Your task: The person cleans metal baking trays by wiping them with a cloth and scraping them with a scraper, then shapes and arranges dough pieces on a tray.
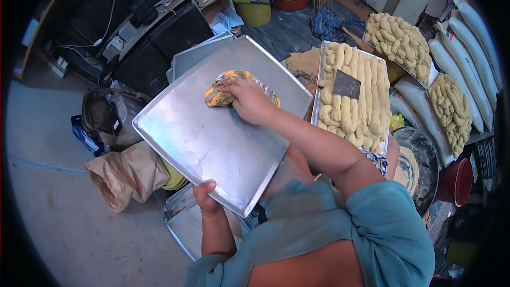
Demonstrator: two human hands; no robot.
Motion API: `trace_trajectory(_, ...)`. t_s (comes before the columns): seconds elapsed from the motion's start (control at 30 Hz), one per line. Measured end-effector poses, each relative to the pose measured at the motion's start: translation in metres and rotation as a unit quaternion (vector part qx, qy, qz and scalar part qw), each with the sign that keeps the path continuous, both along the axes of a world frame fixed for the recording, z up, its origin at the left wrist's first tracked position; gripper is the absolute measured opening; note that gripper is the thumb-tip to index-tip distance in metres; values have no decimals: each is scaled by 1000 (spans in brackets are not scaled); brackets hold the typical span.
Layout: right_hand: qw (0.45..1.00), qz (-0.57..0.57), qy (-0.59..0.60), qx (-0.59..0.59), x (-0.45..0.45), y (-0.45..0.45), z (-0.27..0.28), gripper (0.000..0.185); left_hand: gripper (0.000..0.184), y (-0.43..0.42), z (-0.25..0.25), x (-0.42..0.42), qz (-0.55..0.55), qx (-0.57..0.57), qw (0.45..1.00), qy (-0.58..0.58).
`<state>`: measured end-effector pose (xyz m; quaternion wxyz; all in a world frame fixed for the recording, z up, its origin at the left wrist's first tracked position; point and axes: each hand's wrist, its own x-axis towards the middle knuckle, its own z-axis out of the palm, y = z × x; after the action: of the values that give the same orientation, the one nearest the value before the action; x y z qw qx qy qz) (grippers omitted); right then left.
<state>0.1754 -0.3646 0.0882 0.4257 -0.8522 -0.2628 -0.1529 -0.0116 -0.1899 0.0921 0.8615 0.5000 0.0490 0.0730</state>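
Observation:
A large shallow metal baking tray [212,143] is held tilted in front of me. My left hand [206,197] grips its near rim, thumb on top and the other fingers hidden underneath. On the tray's inner surface, toward the far side, my right hand [248,98] presses a bunched, patterned yellow cloth [220,95]. The fingers are bent over the cloth, and part of it spreads out beyond the hand. To the right stands another tray [317,101] covered with long rolls of dough [366,85], with a dark flat square scraper [346,84] lying on them.
More dough pieces [398,42] are heaped at the upper right, beside stacked white sacks [462,58]. Other trays [202,53] sit behind the held one. A brown paper bag [127,175] lies at left on the floor. Yellow buckets [252,8] stand at the back.

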Motion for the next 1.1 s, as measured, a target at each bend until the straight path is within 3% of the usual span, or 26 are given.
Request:
trace_trajectory(0.17, 999, 38, -4, 30, -52, 10, 41, 54, 83, -22, 16, 3, 0, 59, 998, -7)
trace_trajectory(0.4, 998, 38, 21, -37, -47, 9, 50, 56, 83, -20, 18, 2, -4, 63, 998, -2)
trace_trajectory(1.1, 1000, 19, -4, -10, -48, 8, 49, 46, 82, -25, 19, 1, -3, 74, 997, 5)
